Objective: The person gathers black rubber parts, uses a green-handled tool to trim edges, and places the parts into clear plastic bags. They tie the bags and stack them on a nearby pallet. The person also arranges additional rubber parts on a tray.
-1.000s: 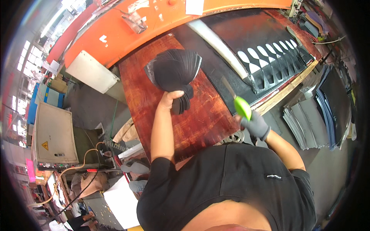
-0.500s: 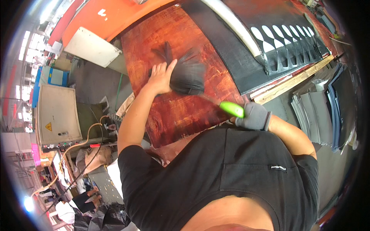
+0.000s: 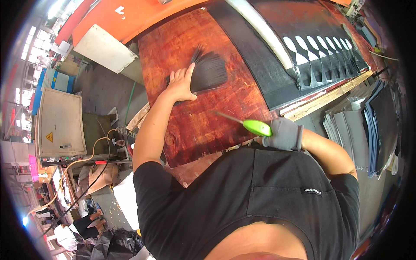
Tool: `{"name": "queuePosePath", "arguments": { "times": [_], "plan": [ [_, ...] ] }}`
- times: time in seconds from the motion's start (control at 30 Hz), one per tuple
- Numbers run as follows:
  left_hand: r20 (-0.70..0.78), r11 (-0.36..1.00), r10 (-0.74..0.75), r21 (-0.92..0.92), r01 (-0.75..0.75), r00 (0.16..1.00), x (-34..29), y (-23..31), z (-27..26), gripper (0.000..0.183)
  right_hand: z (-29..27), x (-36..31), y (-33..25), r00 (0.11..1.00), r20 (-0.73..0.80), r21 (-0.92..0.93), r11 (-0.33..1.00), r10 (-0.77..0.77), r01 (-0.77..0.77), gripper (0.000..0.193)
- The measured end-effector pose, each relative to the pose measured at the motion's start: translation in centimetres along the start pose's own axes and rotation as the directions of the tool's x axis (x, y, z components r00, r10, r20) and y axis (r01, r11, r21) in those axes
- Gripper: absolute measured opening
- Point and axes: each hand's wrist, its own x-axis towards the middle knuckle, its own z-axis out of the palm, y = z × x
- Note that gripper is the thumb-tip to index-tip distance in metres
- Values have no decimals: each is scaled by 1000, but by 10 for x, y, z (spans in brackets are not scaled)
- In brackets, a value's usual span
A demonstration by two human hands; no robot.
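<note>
Close to the body, a green-handled tool (image 3: 258,128) is held in the gloved right hand (image 3: 284,133), whose fingers are wrapped around the handle; its thin blade is pointed left over the table (image 3: 195,134), though contact cannot be told. Farther in, a fanned stack of thin black pieces (image 3: 210,73) is laid on the table, its left part covered by the bare left hand (image 3: 180,85), fingers spread and thumb wide; whether any piece is pinched cannot be told. Leftward, the contents of black plastic bags (image 3: 113,246) are hidden, and a beige metal cabinet (image 3: 61,121) is kept closed. Red-brown wood is exposed between stack and blade. The table is bordered rightward by a black sheet (image 3: 253,54) and, at the far edge, by an orange machine (image 3: 143,17).
</note>
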Motion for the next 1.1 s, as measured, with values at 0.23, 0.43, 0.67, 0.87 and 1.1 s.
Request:
{"name": "queuePosePath", "arguments": {
  "times": [0.23,0.43,0.67,0.87,1.1],
  "plan": [
    [-16,1000,-15,19,15,1000,-3,4,2,113,-29,49,-8,975,-107,294,943,193,-154,48],
    [6,1000,-19,25,19,1000,-5,6,0,112,-57,85,-23,984,42,380,908,173,-176,40],
    [-75,1000,-4,14,5,997,-7,3,5,109,-58,97,-37,966,61,343,903,252,-258,32],
    [-152,1000,-10,21,14,988,-7,2,11,106,-28,21,-1,979,85,186,963,183,-196,39],
    [-41,999,-45,10,45,998,-5,7,-2,115,-34,21,-34,988,129,125,986,91,-107,45]
  ]
}}
